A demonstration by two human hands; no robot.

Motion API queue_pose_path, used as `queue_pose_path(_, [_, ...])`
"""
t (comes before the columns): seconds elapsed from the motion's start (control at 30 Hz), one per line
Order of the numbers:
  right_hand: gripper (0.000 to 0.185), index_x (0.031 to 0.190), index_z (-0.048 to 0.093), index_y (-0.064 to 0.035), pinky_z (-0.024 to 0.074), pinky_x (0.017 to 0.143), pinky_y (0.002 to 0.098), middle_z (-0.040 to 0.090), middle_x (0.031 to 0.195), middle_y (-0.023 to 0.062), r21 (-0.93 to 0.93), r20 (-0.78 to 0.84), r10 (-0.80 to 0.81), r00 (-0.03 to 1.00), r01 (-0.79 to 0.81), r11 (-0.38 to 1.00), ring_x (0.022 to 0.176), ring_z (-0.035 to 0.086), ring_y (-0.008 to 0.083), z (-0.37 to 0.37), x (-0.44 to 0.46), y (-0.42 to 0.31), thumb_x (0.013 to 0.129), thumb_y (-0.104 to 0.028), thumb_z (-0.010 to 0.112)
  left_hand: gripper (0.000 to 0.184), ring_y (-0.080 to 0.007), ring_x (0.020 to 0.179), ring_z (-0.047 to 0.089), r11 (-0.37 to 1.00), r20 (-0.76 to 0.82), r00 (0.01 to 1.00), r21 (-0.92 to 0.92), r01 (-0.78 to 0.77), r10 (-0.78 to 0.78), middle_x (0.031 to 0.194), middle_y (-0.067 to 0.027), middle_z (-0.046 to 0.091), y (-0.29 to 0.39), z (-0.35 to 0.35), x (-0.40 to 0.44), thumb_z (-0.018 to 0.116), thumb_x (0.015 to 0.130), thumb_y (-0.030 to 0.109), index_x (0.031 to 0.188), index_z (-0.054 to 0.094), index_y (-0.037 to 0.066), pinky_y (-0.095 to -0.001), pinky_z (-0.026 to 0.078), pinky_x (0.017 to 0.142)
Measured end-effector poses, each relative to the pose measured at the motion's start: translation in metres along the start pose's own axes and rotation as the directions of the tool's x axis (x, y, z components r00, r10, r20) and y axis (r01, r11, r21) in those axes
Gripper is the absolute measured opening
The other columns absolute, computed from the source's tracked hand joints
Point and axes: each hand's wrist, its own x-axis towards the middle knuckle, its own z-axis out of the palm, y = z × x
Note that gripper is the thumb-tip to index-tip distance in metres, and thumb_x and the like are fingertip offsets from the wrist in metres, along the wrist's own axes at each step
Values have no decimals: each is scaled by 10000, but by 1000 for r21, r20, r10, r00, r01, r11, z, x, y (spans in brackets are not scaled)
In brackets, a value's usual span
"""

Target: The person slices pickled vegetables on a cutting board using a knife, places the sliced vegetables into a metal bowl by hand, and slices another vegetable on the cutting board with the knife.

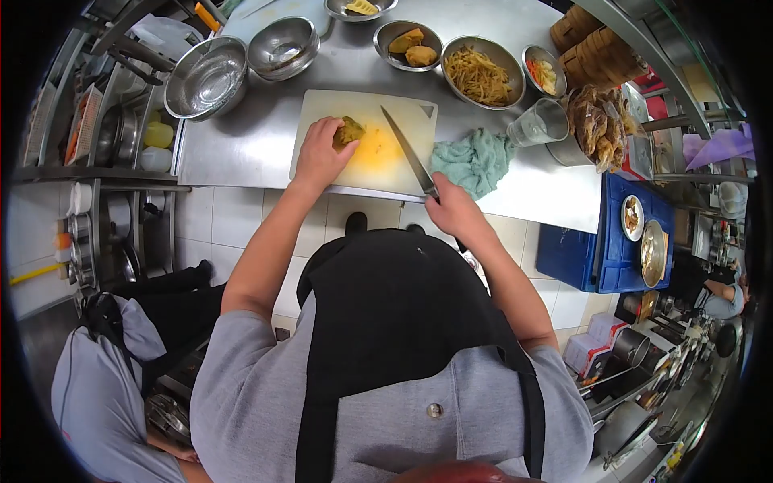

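On the white cutting board (314, 110), my left hand (324, 153) is closed round a greenish-brown piece of food (351, 130) near the board's left side. My right hand (456, 211) grips the handle of a long kitchen knife (409, 151) at the board's right edge. The blade points up and to the left across the board, apart from the food. Yellow stains mark the middle of the board. A crumpled green cloth (475, 163) lies just right of the knife.
Behind the board stand metal bowls, with yellow pieces (408, 46), shredded food (479, 76) and sliced vegetables (541, 72). Stacked bowls (283, 48) are at the left. A clear container (538, 123) and bagged food (597, 129) stand right. Co-workers (113, 386) (722, 296) are on both sides.
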Motion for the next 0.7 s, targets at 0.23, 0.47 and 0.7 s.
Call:
queue_pose_path(0.23, [193,1082,482,9,573,678,567,700,800,249,-459,9,-73,997,69,886,745,714,454,19,18,-44,926,-64,568,374,-369,1173,607,970,-47,975,-96,-222,219,1209,-154,648,-6,-6,9,833,801,117,1109,634,43,-453,523,1027])
queue_pose_path(0.47, [152,1043,471,-6,587,639,527,706,790,220,-554,32,-116,993,114,825,681,719,418,27,25,-60,923,-38,559,335,-361,1129,628,925,-59,935,-134,-356,351,1184,-145,651,-20,4,18,818,773,52,1057,643,35,-437,542,969])
queue_pose_path(0.7, [249,1117,559,42,545,522,416,678,744,188,6,-46,-72,996,72,997,550,688,291,19,37,-44,899,-70,607,383,-374,1159,608,933,-20,952,-193,-303,305,1201,-143,641,-23,4,18,829,757,64,1092,648,31,-443,526,997])
